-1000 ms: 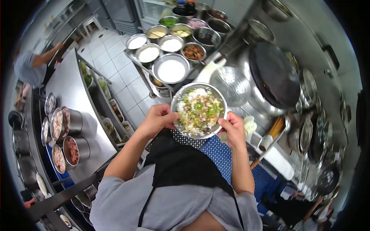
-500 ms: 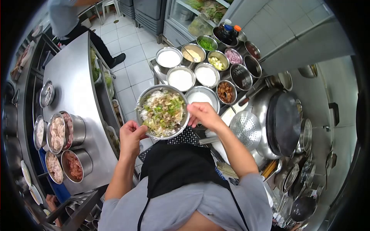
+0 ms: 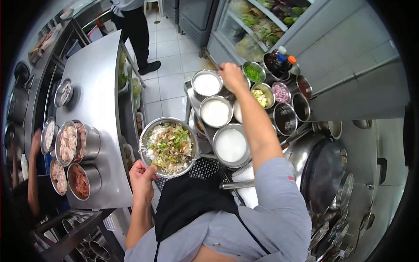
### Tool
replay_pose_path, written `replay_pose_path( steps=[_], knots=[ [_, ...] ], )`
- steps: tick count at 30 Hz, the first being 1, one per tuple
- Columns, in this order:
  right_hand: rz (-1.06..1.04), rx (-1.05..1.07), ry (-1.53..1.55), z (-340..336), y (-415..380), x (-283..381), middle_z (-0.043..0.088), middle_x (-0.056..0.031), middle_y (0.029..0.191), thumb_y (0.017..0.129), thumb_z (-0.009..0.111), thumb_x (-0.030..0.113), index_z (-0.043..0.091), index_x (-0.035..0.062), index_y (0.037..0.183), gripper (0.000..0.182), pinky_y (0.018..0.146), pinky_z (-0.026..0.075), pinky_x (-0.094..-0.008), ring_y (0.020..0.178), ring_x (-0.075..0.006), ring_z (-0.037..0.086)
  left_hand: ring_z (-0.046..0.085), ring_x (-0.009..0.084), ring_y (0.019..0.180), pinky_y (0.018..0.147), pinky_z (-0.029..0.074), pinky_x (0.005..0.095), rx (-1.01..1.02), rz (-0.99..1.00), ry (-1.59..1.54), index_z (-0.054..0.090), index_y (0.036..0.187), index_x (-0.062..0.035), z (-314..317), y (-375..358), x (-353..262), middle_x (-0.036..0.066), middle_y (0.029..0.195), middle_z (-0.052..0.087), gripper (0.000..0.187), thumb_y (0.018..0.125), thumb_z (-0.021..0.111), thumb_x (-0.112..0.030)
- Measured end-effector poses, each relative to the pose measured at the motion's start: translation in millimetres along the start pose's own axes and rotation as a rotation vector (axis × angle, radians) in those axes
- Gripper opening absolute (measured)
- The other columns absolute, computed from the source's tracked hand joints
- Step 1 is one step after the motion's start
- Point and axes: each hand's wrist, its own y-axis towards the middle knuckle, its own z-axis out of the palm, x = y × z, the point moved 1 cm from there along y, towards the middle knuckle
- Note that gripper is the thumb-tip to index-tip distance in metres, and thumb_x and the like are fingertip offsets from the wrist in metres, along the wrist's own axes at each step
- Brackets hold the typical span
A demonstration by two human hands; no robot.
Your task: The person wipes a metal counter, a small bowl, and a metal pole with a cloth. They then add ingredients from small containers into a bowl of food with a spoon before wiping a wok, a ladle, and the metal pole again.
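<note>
My left hand (image 3: pixel 143 180) pinches the rim of a metal bowl (image 3: pixel 196 150) from its lower left. Rice, shredded vegetables, chopped greens and small brown bits (image 3: pixel 171 146) fill the bowl. My right hand (image 3: pixel 233 78) is stretched forward over the containers, its fingers drawn together; what they hold, if anything, is hidden. It covers most of a container there. Beside it stand a bowl of white contents (image 3: pixel 207 84) and a tub of chopped greens (image 3: pixel 254 72). Nearer me are another white-filled bowl (image 3: pixel 216 112) and a larger pan of whitish liquid (image 3: pixel 231 146).
To the right are tubs of sliced red onion (image 3: pixel 281 92) and dark sauce (image 3: pixel 285 118), bottles (image 3: pixel 279 61) and a wok (image 3: pixel 324 174). On the left, a steel counter (image 3: pixel 98 118) bears pots of raw meat (image 3: pixel 80 181). A co-worker (image 3: pixel 139 35) stands beyond; another person's arm (image 3: pixel 33 174) shows at left.
My right hand has left the bowl's rim and reached forward over the containers. My left hand keeps the bowl, which sits lower in view. The view has shifted, and another person's arm appears at left.
</note>
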Motion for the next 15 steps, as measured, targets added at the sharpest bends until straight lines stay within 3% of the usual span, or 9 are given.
replay_pose_path(
  steps=[1,2,4,8,11,15],
  knots=[
    [-0.041,-0.039,-0.015,-9,-6,2,0.068,-0.0227,0.103,0.087,0.066,0.026,0.07,0.0065,0.105,0.027,0.087,0.051,-0.0481,0.099,-0.0406,0.064,0.052,0.0071,0.05,0.049,0.05,0.0236,-0.003,-0.005,-0.011,0.048,0.072,-0.0098,-1,-1,1,0.0,0.066,0.057,0.023,0.079,0.066,0.003],
    [0.001,-0.029,-0.048,-16,-6,3,0.068,-0.0227,0.099,0.086,0.067,0.024,0.069,0.0053,0.094,0.02,0.085,0.051,-0.0485,0.097,-0.0399,0.065,0.052,0.0072,0.05,0.049,0.05,0.0234,0.006,-0.006,-0.037,0.048,0.072,-0.0097,-7,0,5,0.0,0.066,0.057,0.023,0.079,0.066,0.004],
    [0.031,-0.053,-0.061,-40,-32,-8,0.068,-0.0223,0.099,0.088,0.067,0.026,0.067,0.0039,0.091,0.022,0.081,0.05,-0.051,0.095,-0.0418,0.064,0.052,0.0065,0.05,0.048,0.05,0.0236,0.02,-0.026,-0.011,0.048,0.072,-0.0095,-8,5,4,0.0,0.065,0.057,0.022,0.079,0.065,0.003],
    [-0.16,-0.152,-0.038,-60,-87,-39,0.067,-0.0185,0.095,0.092,0.064,0.025,0.067,0.0046,0.095,0.021,0.074,0.05,-0.0487,0.087,-0.0399,0.065,0.047,0.0041,0.05,0.048,0.049,0.0222,0.086,-0.05,0.028,0.049,0.076,-0.0098,1,29,-2,-0.002,0.066,0.056,0.018,0.079,0.062,0.003],
    [-0.27,-0.28,0.05,-95,-116,-18,0.065,-0.0152,0.089,0.093,0.062,0.017,0.068,0.0053,0.101,0.015,0.07,0.051,-0.0437,0.08,-0.036,0.064,0.049,0.0043,0.051,0.048,0.051,0.0226,0.15,-0.041,0.035,0.049,0.076,-0.0103,15,50,-7,-0.002,0.067,0.056,0.018,0.08,0.063,0.002],
    [-0.347,-0.551,0.106,-115,-148,9,0.065,-0.0124,0.088,0.09,0.065,0.01,0.067,0.0058,0.099,0.009,0.07,0.051,-0.0426,0.081,-0.0336,0.064,0.052,0.0053,0.054,0.05,0.053,0.0238,0.226,-0.007,0.044,0.049,0.075,-0.0106,35,69,-16,-0.001,0.068,0.057,0.02,0.079,0.065,0.0]
  ],
)
